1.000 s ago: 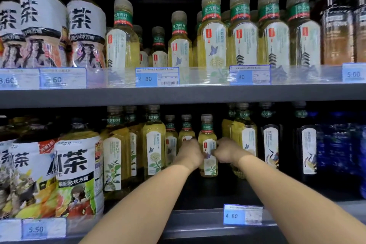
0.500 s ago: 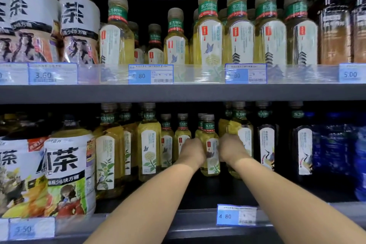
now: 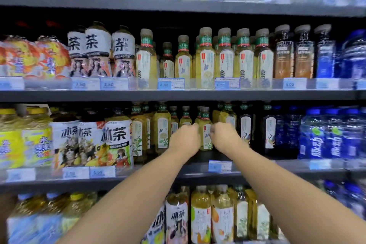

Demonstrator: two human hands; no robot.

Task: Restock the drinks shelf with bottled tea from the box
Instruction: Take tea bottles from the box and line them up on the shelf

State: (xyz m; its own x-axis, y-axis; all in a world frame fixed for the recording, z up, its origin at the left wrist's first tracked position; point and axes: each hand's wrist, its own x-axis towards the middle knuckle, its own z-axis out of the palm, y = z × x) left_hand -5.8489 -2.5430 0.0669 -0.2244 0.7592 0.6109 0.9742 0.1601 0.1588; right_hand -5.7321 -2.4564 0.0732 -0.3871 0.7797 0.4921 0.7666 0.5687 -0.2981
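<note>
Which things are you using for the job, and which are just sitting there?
For the job: tea bottle between the hands, left hand, right hand, shelf.
Just sitting there: blue water bottles, big iced tea bottles, dark bottles, price tag.

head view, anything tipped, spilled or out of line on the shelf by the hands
Nothing tipped or spilled. The white-labelled yellow-green tea bottle between the left hand and right hand stands upright, only set back from the shelf edge.
</note>
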